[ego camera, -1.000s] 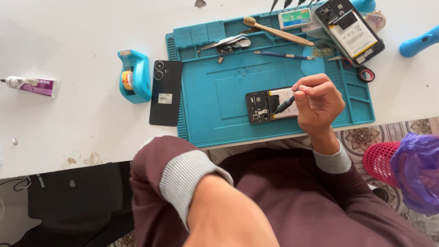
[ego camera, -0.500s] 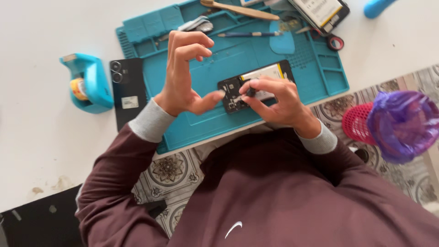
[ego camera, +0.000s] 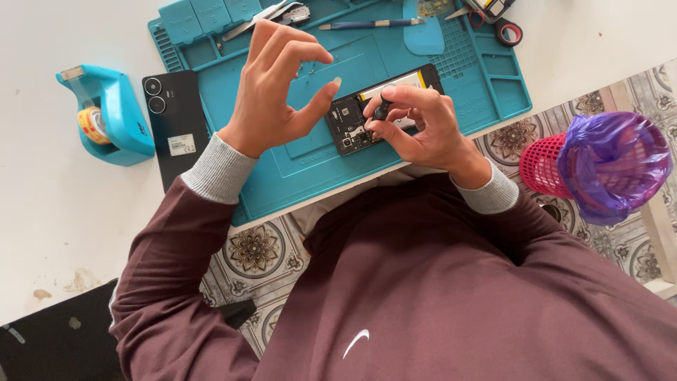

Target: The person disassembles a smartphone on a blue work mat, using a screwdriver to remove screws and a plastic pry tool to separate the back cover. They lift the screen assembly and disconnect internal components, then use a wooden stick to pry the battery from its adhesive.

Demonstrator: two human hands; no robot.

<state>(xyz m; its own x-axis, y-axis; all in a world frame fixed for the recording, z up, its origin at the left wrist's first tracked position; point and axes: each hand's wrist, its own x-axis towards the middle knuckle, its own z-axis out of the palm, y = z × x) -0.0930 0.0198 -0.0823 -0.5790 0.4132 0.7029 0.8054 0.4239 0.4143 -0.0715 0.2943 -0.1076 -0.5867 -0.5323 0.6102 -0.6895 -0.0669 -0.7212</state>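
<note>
The phone (ego camera: 384,109) lies opened, back cover off, on the teal mat (ego camera: 296,152), near the mat's front edge; its circuit board and pale battery are exposed.

Left to right across the tabletop (ego camera: 49,212):

1. A blue tape dispenser (ego camera: 106,116) stands well left of the mat.
2. A black back cover (ego camera: 173,127), camera rings uppermost, lies just beside the mat's left edge.
3. The left hand (ego camera: 271,88) hovers above the mat, clear of the phone. It grasps nothing; the fingers are curled and the thumb reaches toward the board end of the phone.
4. The right hand (ego camera: 423,130) is over the phone. Thumb and fingers pinch the dark handle of a small tool (ego camera: 382,109), probably a screwdriver, held roughly upright with its tip down on the board area. The tip itself is hidden by the fingers.
5. A pen-like tool (ego camera: 370,25), tweezers (ego camera: 257,17) and a blue pick (ego camera: 423,35) lie along the mat's rear.
6. A red basket (ego camera: 546,166) lined with a purple bag (ego camera: 613,166) stands on the floor at the right.

Step in hand, as judged: work on a fastener or connector on the board with the tool.

Next move, as judged: it calls for a steady, vertical tool, light downward pressure, and the left hand lowered to brace the phone so it does not slide on the mat.
</note>
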